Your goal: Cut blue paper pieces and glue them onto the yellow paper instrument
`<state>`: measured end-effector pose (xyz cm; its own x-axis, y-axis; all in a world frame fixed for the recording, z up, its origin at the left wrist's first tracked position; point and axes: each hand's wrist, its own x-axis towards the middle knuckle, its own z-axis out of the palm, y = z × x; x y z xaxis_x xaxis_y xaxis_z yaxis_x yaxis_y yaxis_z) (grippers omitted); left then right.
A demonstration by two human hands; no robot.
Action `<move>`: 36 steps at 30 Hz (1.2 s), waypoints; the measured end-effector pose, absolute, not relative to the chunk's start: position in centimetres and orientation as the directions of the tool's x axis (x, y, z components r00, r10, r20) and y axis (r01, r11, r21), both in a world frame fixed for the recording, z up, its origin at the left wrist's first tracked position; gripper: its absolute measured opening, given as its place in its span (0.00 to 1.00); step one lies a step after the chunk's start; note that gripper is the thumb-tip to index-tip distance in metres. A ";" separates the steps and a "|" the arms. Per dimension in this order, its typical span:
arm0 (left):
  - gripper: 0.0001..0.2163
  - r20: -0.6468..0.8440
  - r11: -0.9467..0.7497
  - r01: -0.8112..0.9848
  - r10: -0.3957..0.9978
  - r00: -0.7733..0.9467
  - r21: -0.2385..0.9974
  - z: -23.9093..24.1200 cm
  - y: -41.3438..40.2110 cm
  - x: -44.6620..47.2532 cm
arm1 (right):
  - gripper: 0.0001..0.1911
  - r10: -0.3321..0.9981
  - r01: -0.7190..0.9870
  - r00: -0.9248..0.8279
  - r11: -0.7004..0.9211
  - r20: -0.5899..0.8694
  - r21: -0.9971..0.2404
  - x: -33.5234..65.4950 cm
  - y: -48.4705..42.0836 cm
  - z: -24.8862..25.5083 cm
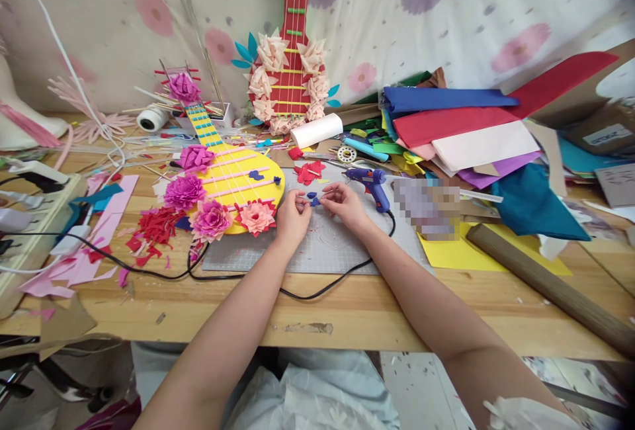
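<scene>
My left hand (292, 214) and my right hand (342, 204) meet over a grey cutting mat (327, 248), their fingertips pinching a small blue paper piece (313, 200) between them. Just left of my left hand lies a yellow paper guitar (233, 178) decorated with pink and magenta paper flowers. A blue glue gun (371, 182) rests right behind my right hand, its black cord looping across the mat. Red paper cut-outs (310, 172) lie beyond my fingers.
A red paper guitar (290, 53) with peach flowers leans on the back wall. Stacked coloured felt sheets (461, 126) fill the right side, with a wooden roller (546, 284) in front. Red scraps (156, 228), a white power strip (30, 231) and a white roll (317, 130) lie around.
</scene>
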<state>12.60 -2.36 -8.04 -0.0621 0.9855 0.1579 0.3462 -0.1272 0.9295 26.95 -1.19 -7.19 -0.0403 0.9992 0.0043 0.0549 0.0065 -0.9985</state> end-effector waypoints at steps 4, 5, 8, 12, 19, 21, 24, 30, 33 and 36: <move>0.12 0.160 -0.126 0.348 0.984 -0.073 0.929 -8.1 -2.4 12.7 | 0.19 1.000 0.043 -0.021 0.010 0.009 -0.999 27.0 -1.2 -7.2; 0.12 0.166 -0.134 0.332 0.983 -0.072 0.934 -8.0 -2.5 12.7 | 0.19 1.000 0.042 -0.030 0.009 0.008 -0.999 27.0 -1.2 -7.2; 0.11 0.124 -0.105 0.220 0.989 -0.077 0.970 -7.6 -2.5 12.9 | 0.19 0.998 0.041 -0.059 0.019 0.016 -0.999 26.9 -1.3 -7.0; 0.13 -0.002 0.010 0.110 0.998 -0.067 0.994 -7.5 -2.3 13.0 | 0.20 0.995 0.045 -0.099 0.029 0.024 -0.999 26.8 -1.3 -7.0; 0.13 0.146 -0.113 0.354 0.987 -0.069 0.928 -7.5 -2.5 12.9 | 0.20 0.999 0.004 0.014 0.050 0.050 -0.999 27.3 -1.3 -6.9; 0.12 0.229 -0.185 0.458 0.973 -0.040 0.870 -7.3 -2.6 12.9 | 0.20 0.999 -0.004 0.003 0.041 0.041 -0.999 27.3 -1.3 -6.9; 0.11 0.262 -0.211 0.511 0.965 -0.029 0.833 -7.1 -2.8 12.9 | 0.19 0.999 0.000 -0.015 0.043 0.043 -0.999 27.1 -1.3 -7.1; 0.12 0.285 -0.218 0.484 0.956 -0.067 0.847 -6.8 -3.0 13.0 | 0.19 0.998 0.003 -0.013 0.065 0.065 -0.998 26.9 -1.3 -7.2; 0.10 0.278 -0.227 0.391 0.958 -0.078 0.892 -6.8 -3.1 13.1 | 0.18 0.996 -0.005 -0.024 0.080 0.080 -0.997 26.9 -1.4 -7.2; 0.10 0.099 -0.094 0.200 0.995 -0.016 0.975 -6.9 -2.9 13.3 | 0.18 0.995 -0.018 -0.040 0.090 0.091 -0.996 26.8 -1.4 -7.1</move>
<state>13.30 -2.91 -6.92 -0.0159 0.9950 0.0989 0.1997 -0.0938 0.9754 26.79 -1.39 -7.07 -0.0404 0.9951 0.0908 -0.0180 0.0901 -0.9958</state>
